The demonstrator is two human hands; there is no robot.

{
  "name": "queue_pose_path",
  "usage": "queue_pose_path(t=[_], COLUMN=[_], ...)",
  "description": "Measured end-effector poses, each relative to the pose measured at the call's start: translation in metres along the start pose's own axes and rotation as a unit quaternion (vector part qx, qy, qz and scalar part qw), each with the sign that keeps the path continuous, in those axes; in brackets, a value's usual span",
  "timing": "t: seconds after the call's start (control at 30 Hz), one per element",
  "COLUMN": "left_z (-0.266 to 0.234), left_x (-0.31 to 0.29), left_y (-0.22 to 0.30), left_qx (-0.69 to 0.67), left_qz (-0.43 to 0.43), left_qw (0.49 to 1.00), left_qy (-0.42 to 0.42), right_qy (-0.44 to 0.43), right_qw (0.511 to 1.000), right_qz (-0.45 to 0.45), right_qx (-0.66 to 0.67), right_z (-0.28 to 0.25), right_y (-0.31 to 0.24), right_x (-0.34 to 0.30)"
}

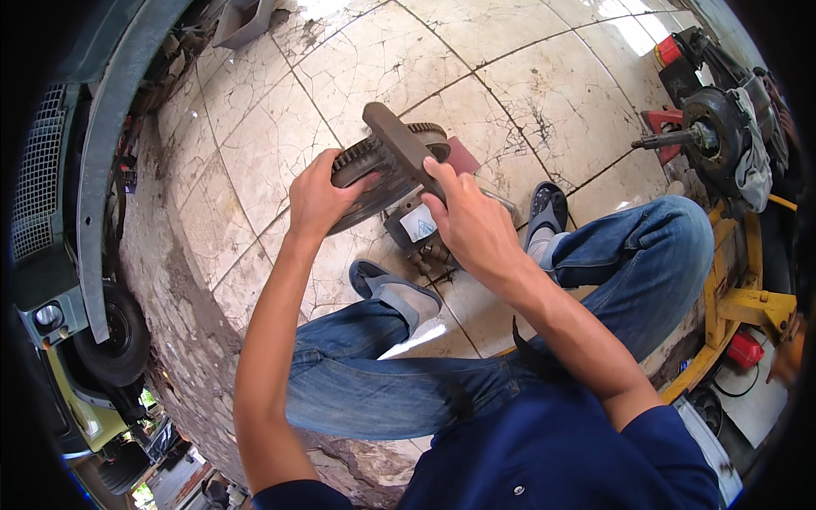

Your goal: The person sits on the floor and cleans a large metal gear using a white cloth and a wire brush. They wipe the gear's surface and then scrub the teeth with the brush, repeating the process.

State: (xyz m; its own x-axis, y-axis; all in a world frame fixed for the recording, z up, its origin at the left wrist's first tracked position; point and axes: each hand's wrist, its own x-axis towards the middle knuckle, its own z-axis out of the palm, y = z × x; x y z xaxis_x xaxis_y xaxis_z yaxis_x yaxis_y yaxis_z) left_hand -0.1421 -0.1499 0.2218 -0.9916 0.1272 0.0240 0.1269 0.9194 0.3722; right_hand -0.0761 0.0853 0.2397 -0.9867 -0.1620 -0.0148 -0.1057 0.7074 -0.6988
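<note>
Gripping a toothed flywheel (381, 199) by its rim, the left hand (319, 197) could suffer scraped knuckles should the brush (396, 140), clenched in the right hand (469, 212) across the flywheel, slip.

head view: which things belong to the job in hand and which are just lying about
In hand:
toothed wheel, held by the left hand
brush, held by the right hand

Apparently just lying about:
grey tray
red container
yellow frame

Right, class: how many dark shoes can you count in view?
2: the left shoe, below the toothed wheel in the picture, and the right shoe, further right.
</note>
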Motion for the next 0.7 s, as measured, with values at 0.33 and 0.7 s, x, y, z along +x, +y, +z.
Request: queue_pose_path(t=[0.33, 0.7], left_z=[0.007, 0.005], left_x=[-0.004, -0.010], left_y=[-0.011, -0.011], left_qx=[-0.033, -0.003], left_qz=[0.050, 0.105], left_qw=[0.998, 0.994], left_qy=[0.029, 0.031], right_qy=[-0.031, 0.058], right_qw=[0.983, 0.997], right_qz=[0.115, 0.018], right_qx=[0.143, 0.049], right_z=[0.002, 0.001], right_y=[0.017, 0.013], right_x=[0.062, -0.014])
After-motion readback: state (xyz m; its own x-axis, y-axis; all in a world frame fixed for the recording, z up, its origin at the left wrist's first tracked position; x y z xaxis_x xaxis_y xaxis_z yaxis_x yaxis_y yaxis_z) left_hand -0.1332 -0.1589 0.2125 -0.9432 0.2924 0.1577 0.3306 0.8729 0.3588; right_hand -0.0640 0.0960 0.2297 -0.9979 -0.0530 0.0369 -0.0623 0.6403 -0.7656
